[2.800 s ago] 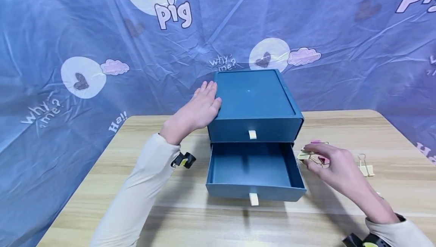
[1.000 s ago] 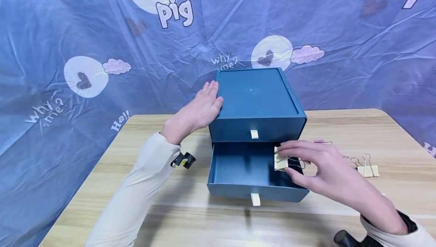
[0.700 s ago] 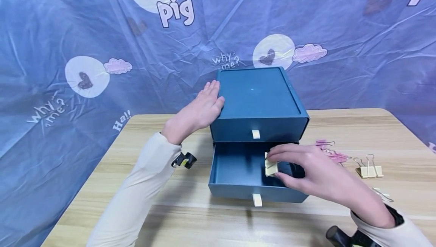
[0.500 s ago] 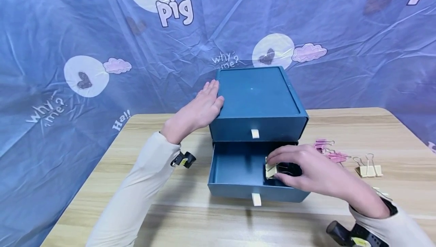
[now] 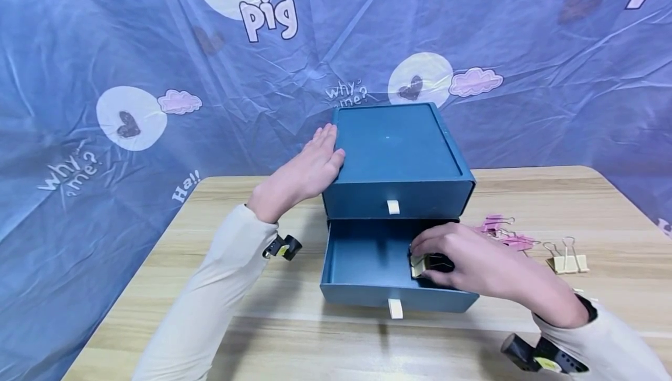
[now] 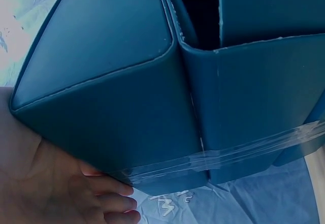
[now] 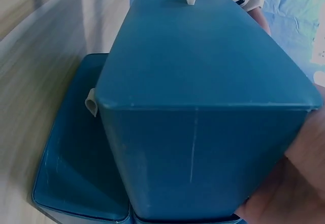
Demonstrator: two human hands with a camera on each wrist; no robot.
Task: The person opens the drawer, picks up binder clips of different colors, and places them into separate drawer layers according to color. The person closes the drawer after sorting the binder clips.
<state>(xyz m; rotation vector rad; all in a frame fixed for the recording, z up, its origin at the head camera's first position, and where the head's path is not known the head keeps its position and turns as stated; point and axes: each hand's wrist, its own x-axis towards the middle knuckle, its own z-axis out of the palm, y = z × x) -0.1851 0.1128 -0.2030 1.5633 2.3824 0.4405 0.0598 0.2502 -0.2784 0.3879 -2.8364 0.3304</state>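
Observation:
My right hand (image 5: 472, 258) reaches over the right wall of an open blue drawer (image 5: 367, 252). Between thumb and fingers it pinches a pale yellow binder clip (image 5: 418, 266), low inside the drawer; whether the clip touches the drawer floor I cannot tell. In the right wrist view the drawer's outside (image 7: 193, 61) fills the middle and the fingers' grip is hidden. My left hand (image 5: 310, 168) lies with straight fingers against the upper left side of the blue drawer cabinet (image 5: 399, 142). The left wrist view has that palm and fingers (image 6: 119, 203) along the cabinet side.
Pink binder clips (image 5: 518, 243) and a pale yellow binder clip (image 5: 569, 263) lie on the wooden table (image 5: 535, 194) right of the cabinet. The upper drawer, with a white pull tab (image 5: 392, 206), is closed. Another blue front (image 7: 76, 148) with a loop sits beneath the open drawer.
My right hand has carried the pale yellow binder clip leftward from the table into the open drawer, then lowered it further. The left hand has stayed against the cabinet.

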